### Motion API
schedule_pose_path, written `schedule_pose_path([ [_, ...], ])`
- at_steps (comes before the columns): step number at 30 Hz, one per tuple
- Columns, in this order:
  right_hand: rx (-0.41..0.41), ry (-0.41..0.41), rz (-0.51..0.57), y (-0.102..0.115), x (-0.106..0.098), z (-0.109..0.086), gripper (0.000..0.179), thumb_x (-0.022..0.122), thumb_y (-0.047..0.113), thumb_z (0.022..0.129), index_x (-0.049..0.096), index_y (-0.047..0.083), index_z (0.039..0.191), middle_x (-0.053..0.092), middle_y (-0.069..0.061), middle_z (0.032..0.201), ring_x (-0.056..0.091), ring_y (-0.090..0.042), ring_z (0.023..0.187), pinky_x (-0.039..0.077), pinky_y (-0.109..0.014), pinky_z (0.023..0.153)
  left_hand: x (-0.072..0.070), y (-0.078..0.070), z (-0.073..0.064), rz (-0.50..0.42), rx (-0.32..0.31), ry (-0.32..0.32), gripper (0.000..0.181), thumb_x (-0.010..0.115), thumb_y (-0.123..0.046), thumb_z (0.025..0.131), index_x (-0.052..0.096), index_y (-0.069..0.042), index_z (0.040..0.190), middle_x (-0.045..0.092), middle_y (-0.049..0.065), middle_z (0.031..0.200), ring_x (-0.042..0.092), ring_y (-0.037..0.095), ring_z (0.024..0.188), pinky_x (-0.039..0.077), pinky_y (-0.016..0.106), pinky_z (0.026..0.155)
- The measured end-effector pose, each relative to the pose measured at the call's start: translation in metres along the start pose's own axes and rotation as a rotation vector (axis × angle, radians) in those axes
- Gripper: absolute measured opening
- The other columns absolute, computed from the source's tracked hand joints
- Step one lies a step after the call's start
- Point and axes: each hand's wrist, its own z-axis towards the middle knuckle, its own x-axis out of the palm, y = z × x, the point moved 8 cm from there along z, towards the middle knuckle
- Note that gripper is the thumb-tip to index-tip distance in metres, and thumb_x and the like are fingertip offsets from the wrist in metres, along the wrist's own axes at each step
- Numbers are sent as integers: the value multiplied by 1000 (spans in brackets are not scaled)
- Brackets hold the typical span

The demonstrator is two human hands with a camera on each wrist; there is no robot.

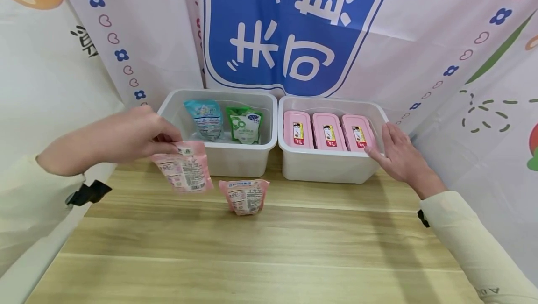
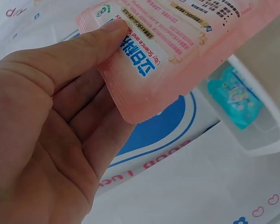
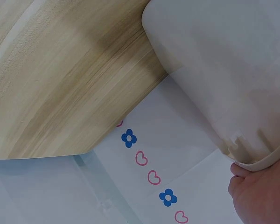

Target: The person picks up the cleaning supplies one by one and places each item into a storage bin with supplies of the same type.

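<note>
By the left bin (image 1: 239,161), left hand (image 1: 140,133) pinches a pink pouch (image 1: 185,171) between thumb and fingers, clear of the table (image 1: 252,262). Second pink pouch (image 1: 245,199) stands on the table in front of the bin. Already inside that bin: blue pouch (image 1: 204,121), green pouch (image 1: 244,129). Right bin (image 1: 323,166) holds three pink boxes (image 1: 329,131). Right hand (image 1: 401,157) rests at its corner, fingers straight, thumb spread apart. Judged partway: two pouches in, two out.

Left bin (image 1: 239,160) beside right bin (image 1: 328,166), tabletop (image 1: 260,257) rear

Left bin holds inner-left pouch (image 1: 204,119) and inner-right pouch (image 1: 245,125); right bin, three boxes (image 1: 330,132) in a row. Front pouch (image 1: 245,197) on tabletop, before left bin. Held pouch (image 1: 185,167) left of it. Right hand (image 1: 399,152) at right bin's right end. Sheet (image 1: 294,28) behind both.
</note>
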Motion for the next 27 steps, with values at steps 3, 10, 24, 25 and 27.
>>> schedule_pose_path([
  [3,0,1,-2,1,0,0,98,32,62,109,-4,-9,165,-7,-31,174,0,-51,163,7,-69,131,-8,1,3,8,-10,-4,10,85,-9,88,82,-17,93,78,-8,84,63,0,66,56,17,59],
  [10,0,11,-3,1,-1,0,97,31,62,109,-7,-8,165,-10,-31,174,-1,-51,163,7,-69,130,-31,2,12,58,-9,-48,11,86,-7,87,82,-17,91,77,-8,79,61,1,63,53,20,56],
  [24,-5,2,3,-1,0,-1,97,30,61,109,-7,-9,164,-9,-32,174,-1,-52,162,8,-70,130,-68,4,37,103,-41,-11,5,83,-9,90,82,-12,93,81,1,87,69,7,72,57,19,61],
  [25,-4,3,4,-1,0,-1,96,30,61,109,-7,-10,164,-9,-33,174,-1,-53,162,8,-71,130,-70,4,39,105,-51,-12,5,83,-9,91,83,-13,94,81,1,88,70,8,73,57,19,62],
  [27,-4,3,5,-1,0,-1,97,30,61,109,-7,-9,164,-8,-33,174,-1,-52,162,8,-70,130,-74,6,42,113,-72,-8,4,82,-10,92,83,-12,96,81,3,90,71,9,74,58,20,63],
])
